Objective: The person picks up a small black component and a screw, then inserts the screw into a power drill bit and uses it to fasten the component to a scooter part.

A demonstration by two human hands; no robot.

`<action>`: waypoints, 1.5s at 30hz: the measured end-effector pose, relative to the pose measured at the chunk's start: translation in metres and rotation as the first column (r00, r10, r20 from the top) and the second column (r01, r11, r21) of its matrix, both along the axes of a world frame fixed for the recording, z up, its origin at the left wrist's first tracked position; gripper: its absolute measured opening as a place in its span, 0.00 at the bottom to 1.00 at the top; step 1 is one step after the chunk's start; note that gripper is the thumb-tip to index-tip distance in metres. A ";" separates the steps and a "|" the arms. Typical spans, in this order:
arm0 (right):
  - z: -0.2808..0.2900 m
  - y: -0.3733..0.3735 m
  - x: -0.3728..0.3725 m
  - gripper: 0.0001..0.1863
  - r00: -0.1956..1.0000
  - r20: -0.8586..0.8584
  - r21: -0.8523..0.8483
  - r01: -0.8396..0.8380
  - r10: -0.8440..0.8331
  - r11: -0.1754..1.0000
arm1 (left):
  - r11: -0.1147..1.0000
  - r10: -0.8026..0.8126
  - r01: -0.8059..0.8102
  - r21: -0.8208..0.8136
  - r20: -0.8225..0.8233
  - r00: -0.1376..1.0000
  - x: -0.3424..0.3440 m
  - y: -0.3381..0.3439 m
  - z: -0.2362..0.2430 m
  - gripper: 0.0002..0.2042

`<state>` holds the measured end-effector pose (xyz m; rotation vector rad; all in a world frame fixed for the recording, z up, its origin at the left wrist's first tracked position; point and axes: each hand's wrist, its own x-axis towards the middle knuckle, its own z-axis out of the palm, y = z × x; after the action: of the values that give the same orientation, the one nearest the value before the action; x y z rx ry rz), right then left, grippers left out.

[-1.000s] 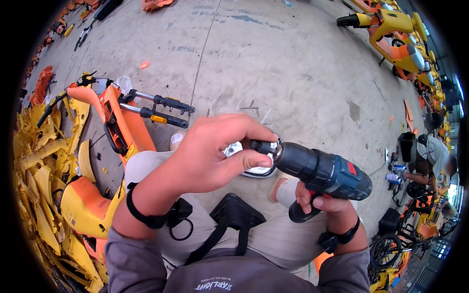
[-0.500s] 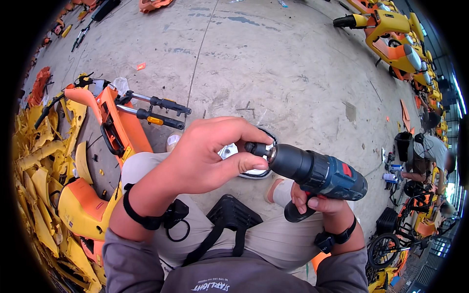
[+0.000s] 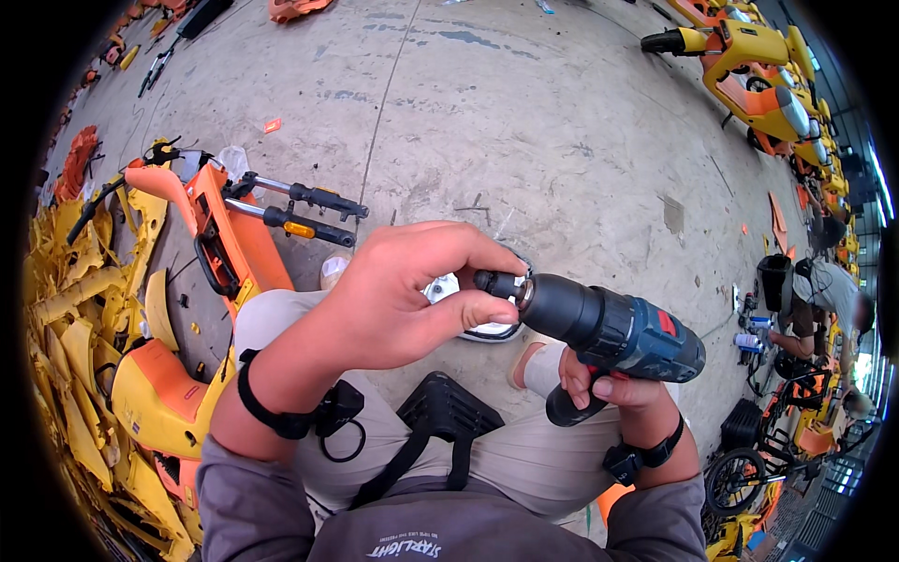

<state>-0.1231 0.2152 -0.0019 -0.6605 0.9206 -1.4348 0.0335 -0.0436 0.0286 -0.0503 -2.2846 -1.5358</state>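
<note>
A dark blue and black cordless drill points left, held level in front of me. My right hand is wrapped round its handle. At the front of the chuck sits a short black socket bit with a bright metal part beside it. My left hand pinches that bit between thumb and fingers; the other fingers are curled and partly hidden. Under the hands, on the floor, lies a round white part with a black rim, largely covered by my left hand and the drill.
A partly stripped orange and yellow scooter with bare fork legs lies at my left. Beyond it is a pile of broken yellow panels. Yellow scooters stand at the far right. A person bends over parts on the right.
Almost nothing differs. The drill and my left hand have shifted very slightly; both grips are the same.
</note>
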 end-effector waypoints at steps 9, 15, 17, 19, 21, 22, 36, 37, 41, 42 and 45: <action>0.007 -0.005 0.003 0.13 0.999 -0.017 0.026 0.035 -0.035 0.999 | 1.000 0.007 -0.006 0.011 -0.027 1.000 0.000 0.001 -0.001 0.16; 0.007 -0.005 0.003 0.12 1.000 -0.012 0.041 0.021 -0.021 0.999 | 1.000 0.008 -0.008 0.015 -0.009 1.000 0.000 0.002 -0.001 0.16; 0.007 -0.003 0.004 0.13 0.999 -0.010 0.045 0.031 -0.030 0.999 | 1.000 -0.001 0.001 0.014 0.000 1.000 -0.001 0.003 -0.002 0.16; 0.008 -0.004 0.004 0.14 0.999 -0.006 0.047 0.039 -0.038 0.998 | 1.000 -0.009 0.009 0.016 0.001 1.000 -0.001 0.003 -0.003 0.16; 0.008 -0.005 0.005 0.16 0.999 0.010 0.058 0.032 -0.032 0.998 | 1.000 -0.015 0.015 0.018 0.004 1.000 0.000 0.002 -0.003 0.16; 0.008 -0.004 0.004 0.16 0.999 0.009 0.059 0.032 -0.033 0.998 | 1.000 -0.015 0.015 0.008 -0.002 1.000 -0.001 0.002 -0.002 0.16; 0.007 -0.007 0.004 0.15 0.999 -0.014 0.023 0.050 -0.050 0.998 | 0.999 0.026 -0.027 -0.022 -0.022 0.999 0.000 -0.003 0.000 0.17; 0.007 -0.007 0.003 0.15 0.999 -0.015 0.024 0.050 -0.050 0.998 | 0.999 0.023 -0.024 -0.031 -0.028 0.999 -0.001 -0.003 0.000 0.17; 0.009 -0.005 0.003 0.15 0.998 -0.033 0.023 0.053 -0.052 0.998 | 0.999 0.012 -0.013 -0.040 -0.038 0.999 -0.001 -0.003 0.001 0.17; 0.010 -0.006 0.004 0.14 0.997 -0.030 0.039 0.066 -0.065 0.997 | 0.999 0.011 -0.013 -0.040 -0.038 0.999 -0.001 -0.003 0.001 0.17; 0.008 -0.006 0.004 0.14 0.998 -0.026 0.035 0.061 -0.060 0.998 | 0.998 0.018 -0.020 -0.053 -0.032 0.999 -0.001 -0.003 0.001 0.18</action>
<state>-0.1194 0.2087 0.0060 -0.6300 0.9912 -1.4626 0.0328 -0.0467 0.0292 -0.0664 -2.2947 -1.4541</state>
